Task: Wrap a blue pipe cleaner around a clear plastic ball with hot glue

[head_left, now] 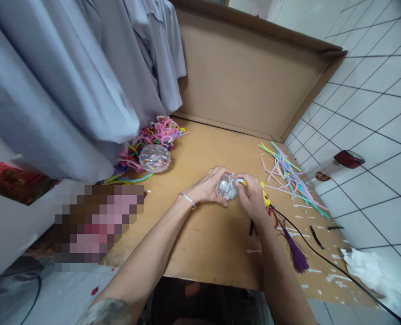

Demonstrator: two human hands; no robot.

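Note:
My left hand (209, 186), with a bracelet at its wrist, curls around a small clear ball (225, 188) over the middle of the table. Whitish and pale-coloured stuff shows inside or through the ball. At the ball's upper right side, my right hand (253, 195) pinches a short pale blue pipe cleaner (238, 180); its end touches the ball. Just beyond the right hand lies a yellow glue gun (266, 197) with a black cord, partly hidden by that hand. A larger clear faceted ball (154, 158) rests at the left, apart from both hands.
Pastel pipe cleaners (283, 169) lie loose at the right, a pink and multicoloured heap (163, 132) at the left. A purple tassel (295, 253), white tissue (369, 271) and a red-lidded jar (332, 168) are along the right. Cardboard (244, 72) stands behind; grey cloth (85, 81) hangs at left.

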